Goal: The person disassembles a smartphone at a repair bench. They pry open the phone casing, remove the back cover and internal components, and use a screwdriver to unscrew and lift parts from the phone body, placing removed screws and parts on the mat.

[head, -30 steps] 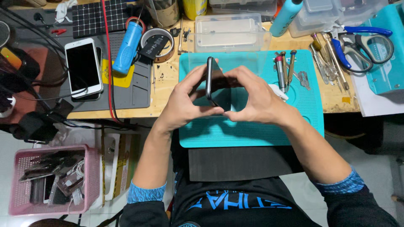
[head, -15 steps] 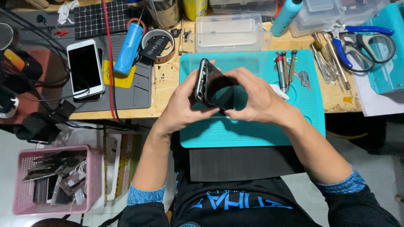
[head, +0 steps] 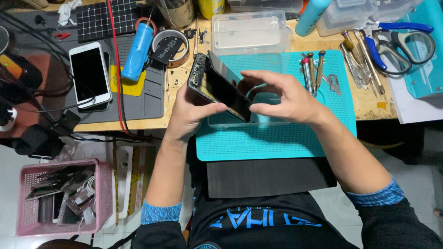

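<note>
Since half a second ago the dark phone (head: 217, 87) has tipped flatter and swung left, its screen lifting away from the body at the top edge. In the head view I see my left hand (head: 189, 110) grasping the phone's lower left side, thumb across the glass. My right hand (head: 284, 97) pinches the screen's right end with its fingertips. The phone hangs above the teal mat (head: 277, 138) on the worktop (head: 175, 87), with a white phone (head: 90, 74) well apart at left.

Phone (head: 217, 85) now tilted, screen lifted open
</note>
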Action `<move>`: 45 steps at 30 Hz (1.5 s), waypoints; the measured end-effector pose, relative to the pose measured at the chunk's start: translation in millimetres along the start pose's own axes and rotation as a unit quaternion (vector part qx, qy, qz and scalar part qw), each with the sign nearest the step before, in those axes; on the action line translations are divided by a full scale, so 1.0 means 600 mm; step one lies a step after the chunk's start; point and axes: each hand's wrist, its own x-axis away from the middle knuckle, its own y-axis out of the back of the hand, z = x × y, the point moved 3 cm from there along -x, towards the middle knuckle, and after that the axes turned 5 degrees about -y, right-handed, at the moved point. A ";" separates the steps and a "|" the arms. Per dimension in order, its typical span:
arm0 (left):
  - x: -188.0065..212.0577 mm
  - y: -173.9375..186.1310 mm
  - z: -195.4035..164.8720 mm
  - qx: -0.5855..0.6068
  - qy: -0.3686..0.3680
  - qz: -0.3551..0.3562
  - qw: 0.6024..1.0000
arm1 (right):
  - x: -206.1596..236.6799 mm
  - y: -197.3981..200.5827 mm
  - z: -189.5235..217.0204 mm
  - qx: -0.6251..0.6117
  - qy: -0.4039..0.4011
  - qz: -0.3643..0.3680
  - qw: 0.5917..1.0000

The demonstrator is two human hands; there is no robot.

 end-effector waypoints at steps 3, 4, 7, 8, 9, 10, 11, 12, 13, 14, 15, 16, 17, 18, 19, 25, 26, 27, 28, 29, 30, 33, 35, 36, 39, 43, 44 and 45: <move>0.000 0.006 0.005 0.075 0.004 -0.002 0.997 | -0.003 0.008 -0.017 -0.078 -0.033 0.008 0.996; 0.000 0.006 0.003 0.090 0.007 0.000 0.996 | -0.006 0.010 -0.022 -0.102 -0.040 0.009 0.994; -0.002 0.004 -0.003 0.121 0.002 0.007 0.993 | -0.011 0.017 -0.037 -0.129 -0.069 0.001 0.989; -0.003 0.002 -0.007 0.123 -0.008 0.013 0.992 | -0.012 0.018 -0.041 -0.131 -0.079 -0.004 0.988; -0.005 0.000 -0.009 0.126 -0.018 0.018 0.992 | -0.013 0.018 -0.043 -0.149 -0.071 -0.006 0.986; -0.006 -0.001 -0.011 0.135 -0.016 0.017 0.991 | -0.014 0.017 -0.045 -0.167 -0.063 -0.007 0.984; -0.007 -0.001 -0.013 0.143 -0.013 0.016 0.989 | -0.015 0.016 -0.046 -0.185 -0.054 -0.009 0.981; -0.007 -0.001 -0.014 0.152 -0.011 0.015 0.988 | -0.015 0.017 -0.048 -0.198 -0.057 -0.009 0.979; -0.007 0.000 -0.015 0.144 -0.014 0.011 0.989 | -0.015 0.018 -0.049 -0.211 -0.060 -0.009 0.976; -0.007 0.001 -0.016 0.136 -0.018 0.006 0.991 | -0.014 0.018 -0.049 -0.224 -0.062 -0.008 0.973; -0.007 0.002 -0.017 0.128 -0.022 0.002 0.992 | -0.013 0.020 -0.049 -0.228 -0.065 -0.011 0.971; -0.007 0.004 -0.017 0.129 -0.022 -0.003 0.991 | -0.012 0.022 -0.047 -0.233 -0.068 -0.014 0.970; -0.007 0.005 -0.018 0.131 -0.022 -0.008 0.991 | -0.010 0.025 -0.045 -0.237 -0.070 -0.017 0.969; -0.007 0.005 -0.019 0.133 -0.023 -0.014 0.991 | -0.008 0.028 -0.042 -0.236 -0.070 -0.021 0.969; -0.007 0.005 -0.022 0.135 -0.029 -0.016 0.990 | -0.005 0.031 -0.039 -0.235 -0.068 -0.025 0.969; -0.011 -0.016 -0.053 -0.023 -0.066 -0.008 0.998 | 0.027 0.053 -0.013 -0.170 -0.085 -0.060 0.980; -0.014 -0.026 -0.057 -0.070 -0.064 0.001 0.995 | 0.031 0.056 -0.011 -0.164 -0.091 -0.069 0.980; -0.018 -0.038 -0.060 -0.117 -0.063 0.010 0.991 | 0.033 0.059 -0.010 -0.165 -0.089 -0.085 0.979; -0.021 -0.050 -0.067 -0.188 -0.092 0.029 0.977 | 0.037 0.062 -0.010 -0.166 -0.089 -0.100 0.977; -0.025 -0.063 -0.073 -0.257 -0.120 0.049 0.958 | 0.040 0.065 -0.010 -0.166 -0.088 -0.115 0.975; -0.029 -0.076 -0.078 -0.325 -0.149 0.069 0.931 | 0.045 0.070 -0.012 -0.173 -0.091 -0.132 0.972; -0.042 -0.109 -0.078 -0.405 -0.147 0.129 0.893 | 0.062 0.085 -0.018 -0.184 -0.096 -0.170 0.963; -0.053 -0.128 -0.070 -0.449 -0.138 0.171 0.866 | 0.072 0.099 -0.022 -0.177 -0.091 -0.184 0.962; -0.056 -0.135 -0.065 -0.470 -0.133 0.193 0.851 | 0.076 0.104 -0.024 -0.179 -0.088 -0.185 0.962; -0.062 -0.148 -0.048 -0.568 -0.126 0.249 0.775 | 0.083 0.115 -0.029 -0.182 -0.079 -0.177 0.964; -0.060 -0.150 -0.044 -0.588 -0.160 0.221 0.761 | 0.082 0.117 -0.029 -0.188 -0.086 -0.146 0.967; -0.058 -0.146 -0.047 -0.587 -0.156 0.219 0.764 | 0.082 0.116 -0.028 -0.191 -0.091 -0.139 0.967; -0.057 -0.140 -0.051 -0.586 -0.154 0.217 0.766 | 0.081 0.115 -0.026 -0.213 -0.095 -0.130 0.964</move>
